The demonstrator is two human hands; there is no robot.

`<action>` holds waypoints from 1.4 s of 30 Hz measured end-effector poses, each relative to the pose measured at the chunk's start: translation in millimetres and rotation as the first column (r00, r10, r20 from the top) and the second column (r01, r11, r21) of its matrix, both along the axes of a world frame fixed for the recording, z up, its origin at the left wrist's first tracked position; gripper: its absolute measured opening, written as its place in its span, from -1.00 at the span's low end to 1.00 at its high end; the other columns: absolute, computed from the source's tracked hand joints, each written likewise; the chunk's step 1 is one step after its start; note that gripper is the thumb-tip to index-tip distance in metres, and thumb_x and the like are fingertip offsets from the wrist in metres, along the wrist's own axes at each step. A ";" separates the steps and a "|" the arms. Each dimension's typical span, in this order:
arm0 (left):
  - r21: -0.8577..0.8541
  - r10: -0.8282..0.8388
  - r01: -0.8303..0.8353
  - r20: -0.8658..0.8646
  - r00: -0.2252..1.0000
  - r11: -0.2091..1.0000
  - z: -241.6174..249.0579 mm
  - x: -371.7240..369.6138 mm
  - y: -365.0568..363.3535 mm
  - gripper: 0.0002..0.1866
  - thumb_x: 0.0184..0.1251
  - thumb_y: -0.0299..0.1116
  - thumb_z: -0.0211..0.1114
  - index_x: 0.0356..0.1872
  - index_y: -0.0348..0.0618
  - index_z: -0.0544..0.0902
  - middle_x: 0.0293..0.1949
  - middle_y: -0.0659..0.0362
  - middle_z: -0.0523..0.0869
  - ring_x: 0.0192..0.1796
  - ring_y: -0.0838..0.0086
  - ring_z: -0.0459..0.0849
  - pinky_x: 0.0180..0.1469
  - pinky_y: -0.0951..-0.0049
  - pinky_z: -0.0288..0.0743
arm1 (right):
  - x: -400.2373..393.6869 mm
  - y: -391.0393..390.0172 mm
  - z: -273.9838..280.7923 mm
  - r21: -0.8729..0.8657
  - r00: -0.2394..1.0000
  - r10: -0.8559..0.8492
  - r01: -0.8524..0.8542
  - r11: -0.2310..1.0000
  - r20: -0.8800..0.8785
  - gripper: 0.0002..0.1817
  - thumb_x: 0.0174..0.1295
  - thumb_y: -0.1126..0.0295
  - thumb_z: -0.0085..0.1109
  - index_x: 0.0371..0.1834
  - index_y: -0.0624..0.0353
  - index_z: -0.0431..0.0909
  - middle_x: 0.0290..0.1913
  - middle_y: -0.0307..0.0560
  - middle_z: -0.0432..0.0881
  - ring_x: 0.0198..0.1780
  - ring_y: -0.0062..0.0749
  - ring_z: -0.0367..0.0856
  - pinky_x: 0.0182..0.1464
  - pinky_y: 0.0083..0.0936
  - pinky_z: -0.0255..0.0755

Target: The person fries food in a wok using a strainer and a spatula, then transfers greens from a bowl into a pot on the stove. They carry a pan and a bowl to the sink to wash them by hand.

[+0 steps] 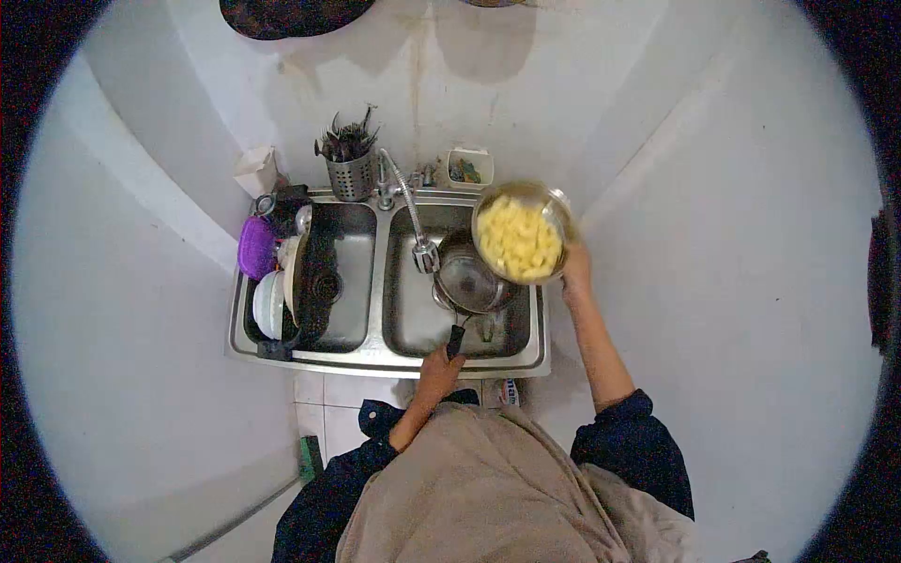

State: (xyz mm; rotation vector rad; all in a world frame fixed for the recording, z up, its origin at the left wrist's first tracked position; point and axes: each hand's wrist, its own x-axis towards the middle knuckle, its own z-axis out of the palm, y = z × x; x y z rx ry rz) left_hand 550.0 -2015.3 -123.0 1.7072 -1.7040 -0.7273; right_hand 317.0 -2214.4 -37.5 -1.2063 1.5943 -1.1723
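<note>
My left hand (438, 373) is closed around the black handle of a round strainer (472, 284), which appears to have a fine mesh. The strainer is over the right sink basin, below the tap's flexible spout (425, 253). On the right, my right hand (575, 267) grips the rim of a metal bowl (557, 214), its fingers partly hidden. Pale yellow cut chunks (518, 239), which look like potato, fill much of this bowl. It is raised above the back right of the sink and overlaps the strainer's far edge in view.
A dish rack at left holds white bowls (268, 305), a purple container (256, 248) and other dishes. Behind the sink are a metal cutlery holder (351, 178) and a small white tray (470, 167). Walls close in on both sides.
</note>
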 end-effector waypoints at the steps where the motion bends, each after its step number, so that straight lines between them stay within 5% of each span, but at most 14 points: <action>1: 0.121 0.035 -0.026 -0.070 0.997 0.992 -0.8 0.3 -1.4 -0.64 0.11 -0.19 0.20 -0.27 -0.35 0.56 -0.42 -0.21 0.61 -0.31 -0.08 0.61 -0.22 0.02 0.44 | 15.1 14.8 1.2 0.037 0.993 -0.067 0.063 0.997 0.101 -0.74 0.13 0.33 0.00 -0.26 0.31 0.53 -0.30 -0.13 0.57 -0.22 -0.51 0.49 -0.20 -0.54 0.38; 3: 0.361 0.128 -0.051 -0.192 0.973 0.931 -3.5 1.5 -5.7 -0.65 0.12 -0.19 0.20 -0.28 -0.34 0.57 -0.40 -0.21 0.61 -0.30 -0.06 0.61 -0.23 0.01 0.44 | -14.5 -4.7 -75.8 -0.001 0.999 0.051 -0.051 0.999 0.014 -0.72 0.14 0.34 -0.01 -0.20 0.32 0.52 -0.25 -0.11 0.56 -0.19 -0.48 0.50 -0.18 -0.53 0.38; 4: 0.304 0.074 -0.032 -0.128 0.989 0.952 -4.0 2.7 -6.0 -0.64 0.12 -0.18 0.20 -0.28 -0.34 0.57 -0.39 -0.21 0.61 -0.28 -0.06 0.61 -0.23 0.01 0.45 | -25.6 -15.0 -102.9 -0.014 0.994 0.107 -0.107 0.994 -0.031 -0.71 0.14 0.34 -0.01 -0.17 0.32 0.51 -0.23 -0.11 0.56 -0.18 -0.47 0.50 -0.16 -0.52 0.39; 5: 0.250 0.022 -0.005 -0.063 0.998 0.968 -5.2 3.2 -3.6 -0.64 0.13 -0.17 0.20 -0.28 -0.34 0.57 -0.37 -0.21 0.61 -0.26 -0.05 0.60 -0.23 0.02 0.45 | 9.2 13.7 -21.4 0.038 0.963 -0.037 0.028 0.999 0.269 -0.68 0.16 0.37 -0.04 -0.07 0.33 0.47 -0.11 -0.08 0.54 -0.13 -0.44 0.51 -0.08 -0.51 0.40; 13: 0.302 0.139 -0.114 -0.061 0.988 0.946 -8.2 -4.5 -3.3 -0.60 0.13 -0.14 0.20 -0.25 -0.36 0.56 -0.32 -0.22 0.61 -0.19 -0.08 0.59 -0.13 0.04 0.43 | 4.3 -7.5 127.6 -0.295 0.899 0.060 0.079 0.952 0.435 -0.73 0.19 0.30 -0.01 -0.17 0.26 0.48 -0.18 -0.11 0.56 -0.21 -0.38 0.54 -0.11 -0.42 0.42; 18: 0.256 0.133 -0.110 -0.072 0.988 0.960 -11.4 -4.5 -6.2 -0.60 0.11 -0.14 0.20 -0.25 -0.36 0.54 -0.36 -0.21 0.61 -0.21 -0.09 0.58 -0.15 0.02 0.42 | -11.5 -17.8 29.0 -0.188 0.967 -0.014 0.064 0.980 0.255 -0.74 0.24 0.34 -0.04 -0.22 0.34 0.49 -0.24 -0.11 0.58 -0.22 -0.46 0.56 -0.20 -0.48 0.47; 19: 0.266 0.138 -0.108 -0.097 0.986 0.958 -6.9 -4.6 -6.1 -0.60 0.11 -0.14 0.20 -0.26 -0.36 0.54 -0.36 -0.22 0.61 -0.21 -0.09 0.58 -0.15 0.02 0.41 | -22.4 -28.5 -28.9 -0.227 0.999 0.044 -0.036 0.973 0.027 -0.75 0.22 0.33 -0.03 -0.25 0.33 0.51 -0.26 -0.11 0.58 -0.23 -0.48 0.55 -0.21 -0.49 0.46; 22: 0.239 0.105 -0.074 -0.118 0.987 0.968 2.1 -2.3 -6.1 -0.61 0.11 -0.15 0.20 -0.26 -0.35 0.54 -0.38 -0.24 0.60 -0.21 -0.09 0.58 -0.16 0.00 0.41 | -17.8 -5.4 -66.9 -0.057 0.988 0.033 -0.043 0.997 -0.153 -0.73 0.20 0.31 -0.02 -0.26 0.31 0.53 -0.28 -0.12 0.58 -0.26 -0.49 0.53 -0.20 -0.50 0.44; 26: 0.233 0.103 -0.082 -0.080 0.991 0.969 4.1 -2.9 -8.1 -0.62 0.12 -0.17 0.19 -0.25 -0.37 0.53 -0.39 -0.23 0.60 -0.23 -0.09 0.59 -0.18 0.01 0.42 | 0.1 3.2 -3.3 0.025 0.974 0.008 -0.014 1.000 0.228 -0.73 0.20 0.29 -0.03 -0.26 0.30 0.51 -0.31 -0.12 0.54 -0.24 -0.47 0.51 -0.19 -0.49 0.43; 33: 0.328 0.110 -0.083 -0.064 0.992 0.941 9.6 -4.8 -12.3 -0.57 0.14 -0.17 0.20 -0.14 -0.40 0.49 -0.32 -0.23 0.61 -0.18 -0.07 0.59 -0.11 0.05 0.43 | 11.5 1.7 150.7 -0.355 0.922 0.094 0.049 0.934 0.375 -0.66 0.26 0.26 -0.04 -0.05 0.31 0.39 -0.17 -0.05 0.51 -0.22 -0.50 0.52 -0.18 -0.51 0.47; 36: 0.009 0.089 -0.089 0.004 0.996 0.996 -27.4 -6.8 -6.5 -0.55 0.13 -0.16 0.20 -0.13 -0.38 0.48 -0.28 -0.24 0.61 -0.16 -0.08 0.59 -0.07 0.06 0.41 | -2.3 -5.9 105.6 -0.252 0.926 0.129 -0.037 0.967 0.356 -0.68 0.27 0.25 -0.04 -0.06 0.27 0.39 -0.16 -0.08 0.50 -0.16 -0.47 0.51 -0.12 -0.48 0.48; 37: 0.102 0.093 -0.089 -0.030 0.995 0.991 -20.6 -6.2 -7.5 -0.55 0.14 -0.16 0.20 -0.12 -0.38 0.48 -0.28 -0.24 0.61 -0.16 -0.08 0.58 -0.07 0.06 0.41 | 5.0 3.7 88.5 -0.206 0.959 0.003 0.057 0.977 0.283 -0.65 0.25 0.24 -0.01 -0.04 0.31 0.40 -0.20 -0.07 0.53 -0.12 -0.41 0.50 -0.09 -0.42 0.45; 40: 0.263 0.119 -0.094 -0.081 0.990 0.960 3.4 -5.5 -9.4 -0.55 0.15 -0.16 0.20 -0.10 -0.37 0.47 -0.27 -0.22 0.61 -0.16 -0.09 0.58 -0.07 0.05 0.42 | -16.9 -10.9 -30.3 -0.183 0.983 0.081 -0.112 0.977 -0.166 -0.66 0.21 0.28 0.01 -0.10 0.37 0.43 -0.22 -0.06 0.52 -0.12 -0.37 0.47 -0.08 -0.38 0.39; 42: 0.220 0.132 -0.116 -0.057 0.990 0.968 4.9 -6.9 -8.8 -0.55 0.15 -0.16 0.20 -0.10 -0.37 0.48 -0.27 -0.21 0.61 -0.17 -0.10 0.58 -0.08 0.05 0.42 | -7.4 2.2 -38.5 -0.171 0.982 0.105 -0.132 0.976 -0.156 -0.68 0.21 0.30 0.00 -0.17 0.38 0.47 -0.24 -0.06 0.53 -0.14 -0.39 0.47 -0.09 -0.40 0.37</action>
